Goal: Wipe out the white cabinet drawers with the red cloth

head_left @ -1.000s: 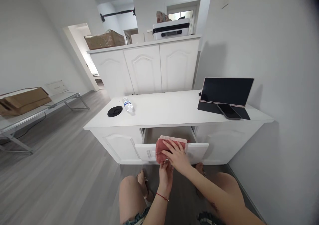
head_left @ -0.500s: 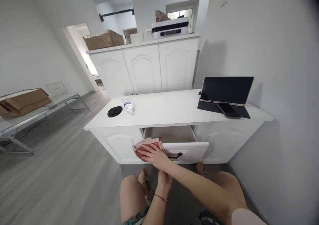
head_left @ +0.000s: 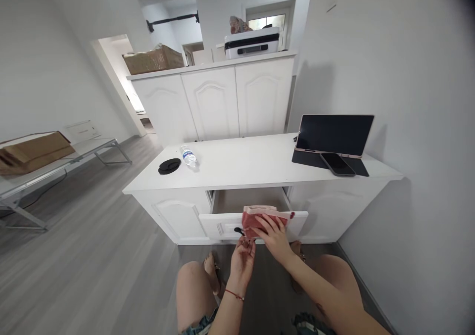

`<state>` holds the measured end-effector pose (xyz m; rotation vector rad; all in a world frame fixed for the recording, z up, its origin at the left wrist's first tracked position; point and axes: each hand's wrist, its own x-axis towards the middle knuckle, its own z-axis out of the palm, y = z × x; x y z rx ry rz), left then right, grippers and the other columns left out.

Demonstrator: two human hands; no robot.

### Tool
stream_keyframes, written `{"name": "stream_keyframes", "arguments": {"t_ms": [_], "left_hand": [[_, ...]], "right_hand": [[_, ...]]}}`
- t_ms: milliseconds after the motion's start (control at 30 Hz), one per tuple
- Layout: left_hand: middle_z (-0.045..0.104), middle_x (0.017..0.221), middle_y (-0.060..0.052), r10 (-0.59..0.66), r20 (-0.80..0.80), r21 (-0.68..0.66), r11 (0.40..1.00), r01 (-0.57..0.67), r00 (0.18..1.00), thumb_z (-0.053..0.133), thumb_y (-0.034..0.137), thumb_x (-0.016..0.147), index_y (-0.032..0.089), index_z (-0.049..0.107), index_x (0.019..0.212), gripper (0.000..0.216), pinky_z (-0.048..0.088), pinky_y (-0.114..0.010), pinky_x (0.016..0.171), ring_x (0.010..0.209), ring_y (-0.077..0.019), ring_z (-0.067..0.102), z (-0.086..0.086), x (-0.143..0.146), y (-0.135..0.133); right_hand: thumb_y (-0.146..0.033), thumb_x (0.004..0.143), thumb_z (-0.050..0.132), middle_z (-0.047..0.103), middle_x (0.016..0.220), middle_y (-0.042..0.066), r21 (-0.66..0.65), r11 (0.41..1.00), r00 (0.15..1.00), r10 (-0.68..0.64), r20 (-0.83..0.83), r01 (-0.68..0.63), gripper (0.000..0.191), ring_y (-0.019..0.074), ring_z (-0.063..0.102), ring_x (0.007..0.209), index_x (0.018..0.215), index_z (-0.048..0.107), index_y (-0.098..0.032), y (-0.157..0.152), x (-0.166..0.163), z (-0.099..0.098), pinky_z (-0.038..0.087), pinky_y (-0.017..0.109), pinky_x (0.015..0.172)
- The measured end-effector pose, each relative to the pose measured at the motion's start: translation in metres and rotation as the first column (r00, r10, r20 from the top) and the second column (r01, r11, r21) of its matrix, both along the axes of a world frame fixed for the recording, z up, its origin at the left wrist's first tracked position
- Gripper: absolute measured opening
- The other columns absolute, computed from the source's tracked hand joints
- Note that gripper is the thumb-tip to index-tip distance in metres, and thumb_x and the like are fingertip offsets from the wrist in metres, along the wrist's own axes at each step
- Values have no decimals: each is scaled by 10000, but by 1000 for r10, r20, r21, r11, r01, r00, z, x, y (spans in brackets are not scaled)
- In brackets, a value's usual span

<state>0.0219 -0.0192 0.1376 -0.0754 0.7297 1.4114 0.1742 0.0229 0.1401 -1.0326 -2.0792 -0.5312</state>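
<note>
A low white cabinet point(head_left: 260, 169) stands in front of me with its middle drawer point(head_left: 222, 223) pulled out. My right hand point(head_left: 275, 236) presses a folded red cloth point(head_left: 260, 218) against the drawer front, right of the dark handle point(head_left: 239, 232). The fingers lie over the cloth and grip it. My left hand point(head_left: 243, 261) is raised just below the cloth, palm up, fingers loosely curled, holding nothing I can see. My bare knees show at the bottom.
On the cabinet top lie a tablet on a dark stand point(head_left: 334, 136), a phone point(head_left: 337, 164), a water bottle point(head_left: 188, 156) and a black round lid point(head_left: 169, 166). A tall white cupboard point(head_left: 215, 102) stands behind. A glass table with a cardboard box point(head_left: 33, 149) is at the left.
My right hand has swept the red cloth from the drawer front's left end to its right part. My left hand has risen from near the floor to just under the cloth.
</note>
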Motion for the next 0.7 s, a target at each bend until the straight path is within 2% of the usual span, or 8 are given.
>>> {"name": "stream_keyframes", "arguments": {"t_ms": [133,200,267,400,533,633,700], "left_hand": [[720,816,-50,9,-8,-67,998,-10,1000,506,-85,622,178,660,835,371,591,-274,881,870,-158,738,7,-2,-2],[722,823,-51,18,-14,-82,996,-19,1000,501,-81,629,180,655,839,369,590,-281,898,870,-159,738,10,-1,-3],[722,832,-49,28,-15,-80,996,-30,999,502,-83,634,180,656,842,369,586,-283,912,865,-156,735,12,0,-4],[722,857,-50,35,-15,-80,996,-36,999,500,-103,633,167,669,872,398,586,-282,906,882,-162,738,13,3,-5],[728,869,-56,42,-6,-110,993,-42,999,496,-110,655,158,679,877,394,593,-263,867,887,-163,746,17,5,-6],[752,917,-100,18,16,-135,991,-15,1000,499,-83,696,144,694,885,354,598,-267,866,922,-181,754,24,-1,-9],[764,967,-153,-7,33,-149,989,12,999,503,-53,729,114,705,924,327,606,-280,858,950,-204,757,29,-13,-13]], "right_hand": [[-193,948,515,658,1251,75,-108,978,965,-195,-177,178,350,262,502,1268,1107,772,-368,-10,38,-29,250,506,1180],[-226,946,486,613,1222,116,-218,936,903,-330,-276,275,337,307,498,1223,1057,785,-335,-14,48,-46,311,565,1128],[-278,928,485,551,1211,155,-320,894,820,-424,-384,312,316,351,475,1198,1067,768,-275,-17,48,-60,358,621,1070],[-353,880,500,450,1232,205,-445,858,662,-490,-566,255,361,396,423,1217,1145,664,-171,-21,24,-81,376,656,1041],[-448,874,488,431,1215,229,-563,810,452,-570,-686,167,429,395,455,1205,1162,565,-139,-21,-15,-96,379,626,1064],[-566,833,511,454,1234,254,-639,768,287,-623,-728,46,519,407,464,1243,1143,516,-149,-18,-44,-106,379,617,1083],[-608,813,529,481,1274,261,-638,761,250,-598,-761,-121,581,391,470,1279,1178,486,-159,-17,-62,-108,410,595,1078]]}}
